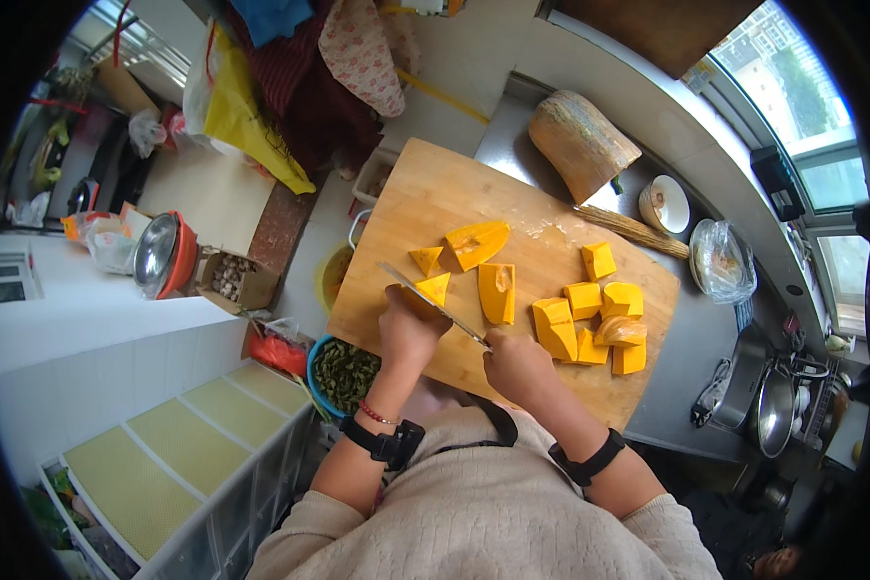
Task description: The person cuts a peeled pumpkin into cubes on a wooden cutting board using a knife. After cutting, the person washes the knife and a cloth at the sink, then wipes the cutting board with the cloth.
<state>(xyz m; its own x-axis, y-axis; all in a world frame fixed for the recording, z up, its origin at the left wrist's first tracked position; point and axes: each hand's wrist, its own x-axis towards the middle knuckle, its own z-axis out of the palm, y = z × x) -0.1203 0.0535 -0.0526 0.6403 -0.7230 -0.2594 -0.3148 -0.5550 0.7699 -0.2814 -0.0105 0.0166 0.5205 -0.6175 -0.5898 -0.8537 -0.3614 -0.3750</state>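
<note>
My right hand (pixel 516 366) is closed around the handle of a kitchen knife (pixel 435 306), whose blade slants up to the left across a wooden cutting board (pixel 377 246). Behind the blade shows a cut pumpkin piece (pixel 433 288). My left hand (pixel 412 326) grips a pumpkin piece on the near side of the blade, mostly covered by the fingers. A small pumpkin wedge (pixel 426 259), a longer wedge (pixel 478 243) and an upright slab (pixel 496 291) lie just beyond. Several pumpkin chunks (pixel 555 330) are grouped on the board's right part.
A large cut pumpkin (pixel 580 145) lies on the metal counter (pixel 667 290) past the board, near a bundle of thin sticks (pixel 634 230), a white bowl (pixel 664 204) and a plastic-covered bowl (pixel 721 261). Left of the board are a blue basin of leaves (pixel 344 373) and a garlic box (pixel 235 279).
</note>
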